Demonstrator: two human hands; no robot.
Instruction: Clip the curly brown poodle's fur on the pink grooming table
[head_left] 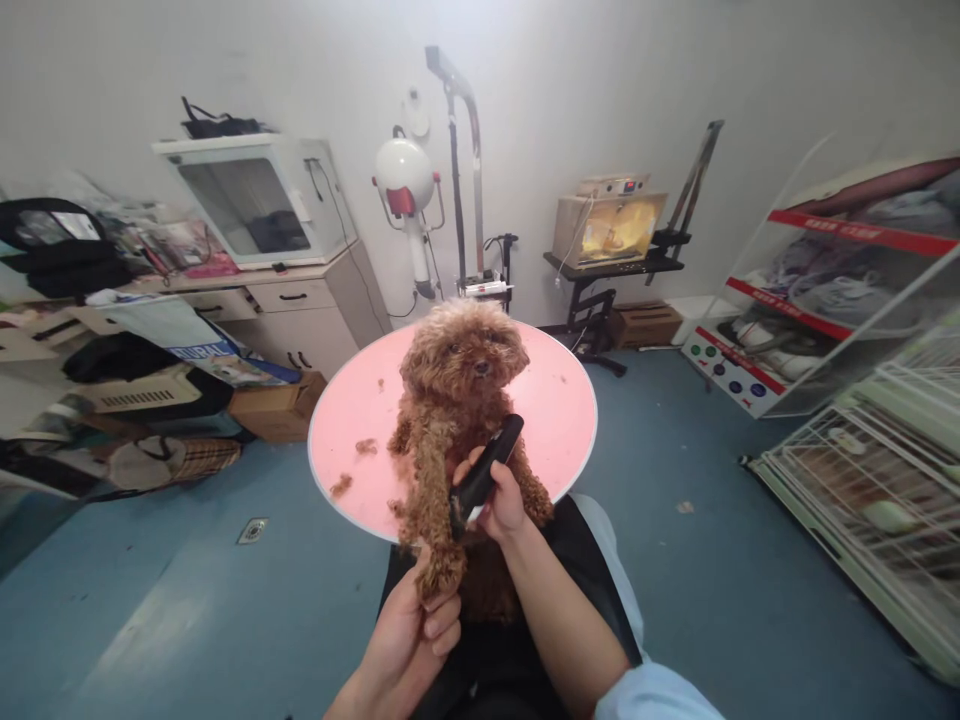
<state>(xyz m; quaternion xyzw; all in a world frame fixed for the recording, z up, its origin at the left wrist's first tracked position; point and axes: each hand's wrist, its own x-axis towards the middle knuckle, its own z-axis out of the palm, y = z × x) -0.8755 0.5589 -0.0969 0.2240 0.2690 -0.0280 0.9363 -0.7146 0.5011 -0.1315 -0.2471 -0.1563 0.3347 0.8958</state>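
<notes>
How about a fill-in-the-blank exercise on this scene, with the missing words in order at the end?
1. The black hair clipper is in the person's ____ hand.
2. The left hand holds a front paw of the poodle, whose curly coat is ____.
3. Loose hair tufts lie on the round tabletop, which is coloured ____.

Missing words: right; brown; pink.

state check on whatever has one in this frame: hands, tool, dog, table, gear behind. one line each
Left hand: closed on the dog's front paw
Right hand: closed around the clipper
Black clipper: held at a slant by the foreleg; on/off unclear
Dog: upright, facing camera
Pink table: scattered with hair tufts
White cabinet: door looks shut
Box on black stand: lit inside
</notes>
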